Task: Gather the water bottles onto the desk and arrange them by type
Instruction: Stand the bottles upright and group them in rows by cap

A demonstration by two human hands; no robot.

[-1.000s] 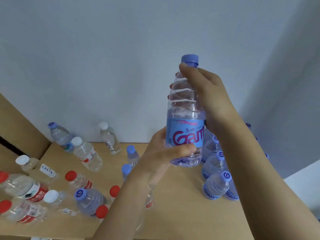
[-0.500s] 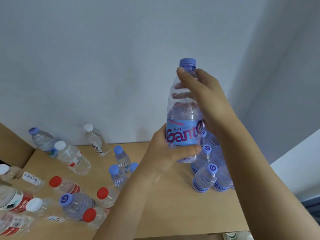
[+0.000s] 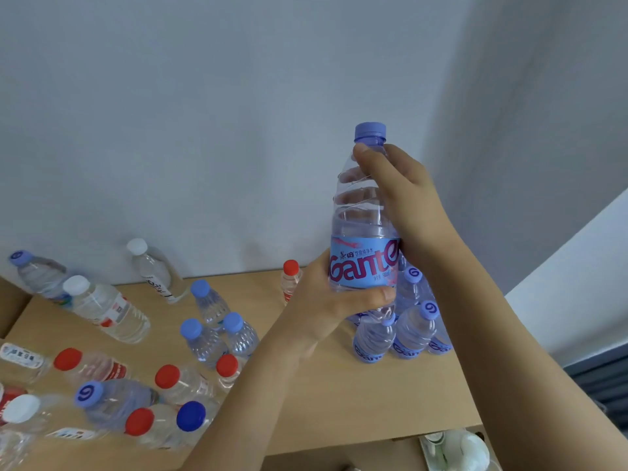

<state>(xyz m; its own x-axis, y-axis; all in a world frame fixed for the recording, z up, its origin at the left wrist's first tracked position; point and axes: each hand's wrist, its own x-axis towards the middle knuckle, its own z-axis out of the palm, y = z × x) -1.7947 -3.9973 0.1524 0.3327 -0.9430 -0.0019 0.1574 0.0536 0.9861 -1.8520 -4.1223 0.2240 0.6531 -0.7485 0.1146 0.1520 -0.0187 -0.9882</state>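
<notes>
I hold a clear Ganten bottle (image 3: 365,212) with a light-blue label and purple cap upright above the wooden desk (image 3: 339,396). My left hand (image 3: 326,300) wraps its lower part below the label. My right hand (image 3: 397,195) grips its shoulder just under the cap. Right behind and below it stands a tight cluster of matching Ganten bottles (image 3: 404,331) at the desk's right side. Red-capped bottles (image 3: 176,382), white-capped bottles (image 3: 105,307) and small blue-capped bottles (image 3: 207,338) are spread over the left half.
A lone red-capped bottle (image 3: 290,280) stands by the white wall (image 3: 238,130). One dark-blue-capped bottle (image 3: 190,418) sits near the front edge. A wooden side panel (image 3: 10,300) rises at the left. White items (image 3: 458,447) lie below the desk's front right corner.
The held bottle has come slightly lower and nearer the Ganten cluster, both hands keeping their grip. My view has shifted, showing more of the desk's front edge and left bottles.
</notes>
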